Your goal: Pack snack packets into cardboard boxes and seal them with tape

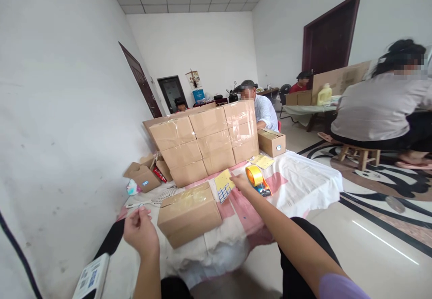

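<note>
- Left hand (pixel 140 231) is raised at near left, fingers curled together (nothing discernible inside).
- Brown cardboard box (pixel 189 213), taped shut, is noted on the white floor cloth (pixel 303 182).
- Right hand (pixel 241 183) is pinched on the yellow paper sheet with blue grid (pixel 223 185), beside a yellow tape roll (pixel 254 175).
- Stacked taped brown cartons (pixel 205 141) are judged finished; sealing of the small side carton (pixel 272 142) is unconfirmed.

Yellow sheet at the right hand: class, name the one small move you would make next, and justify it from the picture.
Probably pinch the yellow sheet firmly with the right hand and lift it off the cloth. The fingertips meet its edge, though a grip is not clear, and it lies loose beside the taped box. The left hand hangs curled, away from it.
</note>
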{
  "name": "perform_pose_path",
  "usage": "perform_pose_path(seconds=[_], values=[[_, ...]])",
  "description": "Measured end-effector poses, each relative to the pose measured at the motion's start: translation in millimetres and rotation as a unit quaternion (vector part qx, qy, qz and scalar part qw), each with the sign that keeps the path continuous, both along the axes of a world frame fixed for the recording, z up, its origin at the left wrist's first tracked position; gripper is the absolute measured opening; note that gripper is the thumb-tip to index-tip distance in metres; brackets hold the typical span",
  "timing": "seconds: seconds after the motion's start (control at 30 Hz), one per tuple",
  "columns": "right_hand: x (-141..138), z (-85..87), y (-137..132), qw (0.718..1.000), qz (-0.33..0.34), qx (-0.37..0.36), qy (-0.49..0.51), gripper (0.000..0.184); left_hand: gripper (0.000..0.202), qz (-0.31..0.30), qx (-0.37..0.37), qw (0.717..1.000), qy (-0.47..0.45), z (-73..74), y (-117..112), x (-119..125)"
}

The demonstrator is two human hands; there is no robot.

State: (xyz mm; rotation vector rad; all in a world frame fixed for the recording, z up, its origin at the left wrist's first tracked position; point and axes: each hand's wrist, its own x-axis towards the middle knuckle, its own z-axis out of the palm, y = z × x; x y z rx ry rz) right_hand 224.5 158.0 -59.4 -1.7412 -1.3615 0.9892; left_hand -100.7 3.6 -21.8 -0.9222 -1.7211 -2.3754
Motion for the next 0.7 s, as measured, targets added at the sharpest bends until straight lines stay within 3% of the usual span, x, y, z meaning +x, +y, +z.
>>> perform_pose_path(seconds=[0.13, 0.3, 0.5, 0.7], values=[[4.3, 2.7, -7.3, 0.999, 0.023, -0.022, -0.008, 0.015, 0.028, -0.010, 0.001, 0.999, 0.040, 9.8, -5.6, 27.2], [-1.0, -6.6, -16.9, 0.996, 0.025, -0.028, -0.081, 0.029, 0.027, -0.020, -0.007, 0.998, 0.060, 10.0, -4.5, 43.2], [-20.9, -14.1, -15.9, 0.976, -0.014, -0.054, -0.210, 0.079, 0.029, -0.016, -0.024, 0.996, 0.084, 6.9, 2.3, 54.6], [-47.8, -16.9, -10.6, 0.954, 0.004, -0.073, -0.292, 0.086, 0.028, -0.045, -0.042, 0.991, 0.119, 0.9, 5.6, 67.3]])
